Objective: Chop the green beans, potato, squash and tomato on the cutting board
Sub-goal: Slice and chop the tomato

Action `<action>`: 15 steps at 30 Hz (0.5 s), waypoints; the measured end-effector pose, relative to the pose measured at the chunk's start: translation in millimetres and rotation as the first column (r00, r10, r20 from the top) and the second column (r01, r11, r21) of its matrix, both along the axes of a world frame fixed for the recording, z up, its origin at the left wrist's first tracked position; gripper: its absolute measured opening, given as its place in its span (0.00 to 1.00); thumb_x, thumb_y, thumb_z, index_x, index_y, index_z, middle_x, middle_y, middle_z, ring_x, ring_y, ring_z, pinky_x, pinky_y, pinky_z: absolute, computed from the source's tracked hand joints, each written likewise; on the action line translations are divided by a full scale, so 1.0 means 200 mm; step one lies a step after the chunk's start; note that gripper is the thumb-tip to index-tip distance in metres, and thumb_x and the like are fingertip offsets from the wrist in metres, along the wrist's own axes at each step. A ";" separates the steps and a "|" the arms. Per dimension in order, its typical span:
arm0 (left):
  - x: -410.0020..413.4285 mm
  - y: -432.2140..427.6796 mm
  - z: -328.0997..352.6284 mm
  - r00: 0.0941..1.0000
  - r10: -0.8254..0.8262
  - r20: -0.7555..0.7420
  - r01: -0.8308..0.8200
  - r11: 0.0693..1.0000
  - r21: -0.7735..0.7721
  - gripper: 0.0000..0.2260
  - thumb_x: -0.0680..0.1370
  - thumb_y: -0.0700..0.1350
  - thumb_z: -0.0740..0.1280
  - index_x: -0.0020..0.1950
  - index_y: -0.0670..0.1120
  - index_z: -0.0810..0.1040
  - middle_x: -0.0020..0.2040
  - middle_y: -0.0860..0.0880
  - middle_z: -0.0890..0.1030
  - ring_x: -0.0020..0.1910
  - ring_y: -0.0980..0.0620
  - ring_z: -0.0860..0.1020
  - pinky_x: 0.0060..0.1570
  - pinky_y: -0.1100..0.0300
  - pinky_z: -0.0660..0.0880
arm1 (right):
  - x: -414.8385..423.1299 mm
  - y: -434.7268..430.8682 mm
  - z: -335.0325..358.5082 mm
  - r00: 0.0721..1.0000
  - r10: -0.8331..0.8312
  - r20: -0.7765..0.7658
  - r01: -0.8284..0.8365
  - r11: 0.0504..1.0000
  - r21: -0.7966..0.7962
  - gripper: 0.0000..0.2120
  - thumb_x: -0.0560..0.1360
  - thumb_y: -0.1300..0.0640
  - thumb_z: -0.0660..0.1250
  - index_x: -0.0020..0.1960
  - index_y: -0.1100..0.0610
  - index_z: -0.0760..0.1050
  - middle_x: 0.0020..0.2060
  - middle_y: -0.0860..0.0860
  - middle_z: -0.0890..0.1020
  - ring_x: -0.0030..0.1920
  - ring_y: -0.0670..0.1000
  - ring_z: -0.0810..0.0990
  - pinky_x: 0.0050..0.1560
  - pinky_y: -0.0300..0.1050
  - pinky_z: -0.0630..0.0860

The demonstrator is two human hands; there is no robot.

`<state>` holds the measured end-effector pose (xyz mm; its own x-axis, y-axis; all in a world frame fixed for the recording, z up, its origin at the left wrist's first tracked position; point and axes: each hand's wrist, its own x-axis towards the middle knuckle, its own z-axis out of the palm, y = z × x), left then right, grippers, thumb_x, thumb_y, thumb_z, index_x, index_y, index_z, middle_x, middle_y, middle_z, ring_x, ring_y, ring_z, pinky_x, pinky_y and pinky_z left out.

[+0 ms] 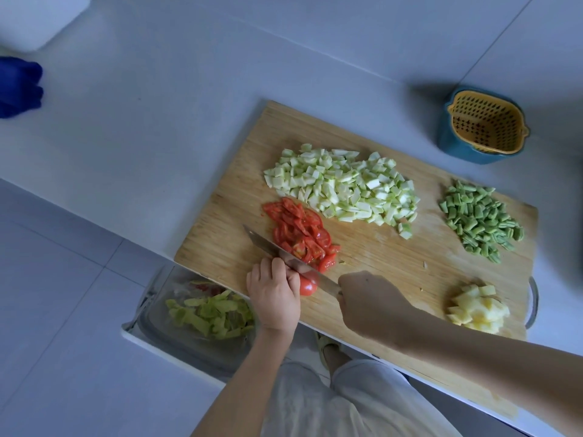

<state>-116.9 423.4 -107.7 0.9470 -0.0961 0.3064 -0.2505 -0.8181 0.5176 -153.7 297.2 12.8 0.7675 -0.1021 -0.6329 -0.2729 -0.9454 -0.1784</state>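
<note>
A wooden cutting board (pixel 372 247) lies on the white counter. On it are a heap of diced pale squash (pixel 344 184), a pile of cut green beans (pixel 479 220), diced potato (pixel 478 309) and a row of tomato slices (pixel 301 234). My left hand (pixel 274 291) holds the uncut end of the tomato (pixel 307 285) with curled fingers at the board's near edge. My right hand (pixel 369 298) grips the handle of a knife (pixel 284 257), whose blade lies across the tomato beside my left fingers.
A clear bin (pixel 176 335) with green peelings hangs below the counter edge, left of my left arm. A yellow strainer basket in a blue bowl (pixel 484 126) stands at the back right. A blue cloth (pixel 19 86) and a white box (pixel 41 17) lie far left.
</note>
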 end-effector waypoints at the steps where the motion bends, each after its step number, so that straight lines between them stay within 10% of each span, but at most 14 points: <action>1: 0.00 0.00 0.00 1.000 0.002 0.002 -0.002 1.000 0.000 0.09 0.73 0.39 0.57 0.33 0.40 0.70 0.30 0.42 0.70 0.30 0.43 0.70 0.32 0.53 0.67 | 0.03 0.03 -0.02 1.000 -0.014 0.010 0.014 1.000 0.016 0.06 0.76 0.63 0.56 0.43 0.57 0.70 0.32 0.49 0.72 0.30 0.47 0.71 0.25 0.39 0.66; 4: 0.00 0.00 0.00 1.000 0.012 -0.014 -0.012 1.000 0.003 0.09 0.72 0.39 0.57 0.32 0.41 0.69 0.30 0.42 0.70 0.30 0.43 0.70 0.31 0.53 0.67 | 0.11 0.09 -0.10 0.997 -0.017 0.080 0.011 0.997 0.074 0.08 0.77 0.62 0.56 0.46 0.59 0.73 0.40 0.53 0.79 0.38 0.53 0.78 0.38 0.47 0.78; 15: -0.05 0.10 0.01 0.993 -0.118 -0.008 0.117 0.990 -0.075 0.10 0.76 0.40 0.58 0.35 0.40 0.70 0.32 0.45 0.71 0.34 0.45 0.69 0.39 0.53 0.67 | -0.09 -0.05 0.04 0.992 -0.102 0.076 0.092 0.988 0.127 0.13 0.78 0.56 0.55 0.35 0.53 0.65 0.30 0.49 0.72 0.29 0.48 0.70 0.26 0.40 0.62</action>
<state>-126.9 442.5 -105.7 0.9343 -0.1845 0.3049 -0.3357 -0.7427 0.5794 -171.3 287.6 21.8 0.8078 -0.1038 -0.5802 -0.3416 -0.8847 -0.3173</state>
